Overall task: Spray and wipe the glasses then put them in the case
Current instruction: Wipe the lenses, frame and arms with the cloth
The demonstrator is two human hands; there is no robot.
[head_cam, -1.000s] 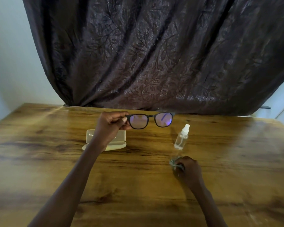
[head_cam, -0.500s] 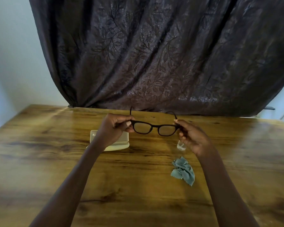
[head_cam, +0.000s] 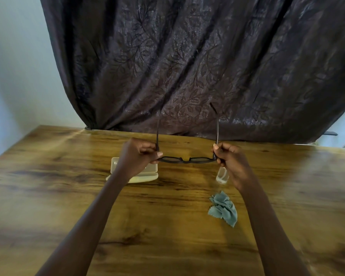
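Note:
I hold dark-framed glasses (head_cam: 187,159) above the wooden table (head_cam: 68,196), seen nearly edge-on, with both temple arms unfolded and pointing up and away. My left hand (head_cam: 136,156) grips the frame's left end and my right hand (head_cam: 230,158) grips its right end. An open pale-yellow case (head_cam: 147,174) lies on the table behind my left wrist, partly hidden. The clear spray bottle (head_cam: 221,176) stands under my right hand, only its lower body showing. A crumpled grey-green cloth (head_cam: 224,209) lies on the table in front of the bottle.
A dark patterned curtain (head_cam: 187,66) hangs right behind the table's far edge. Pale walls show at the left and far right. Wide wood surface stretches to both sides and toward me.
My right hand let the cloth lie on the table and rose to take the glasses' right end. The glasses tilted from facing me to nearly edge-on, with the temple arms unfolded.

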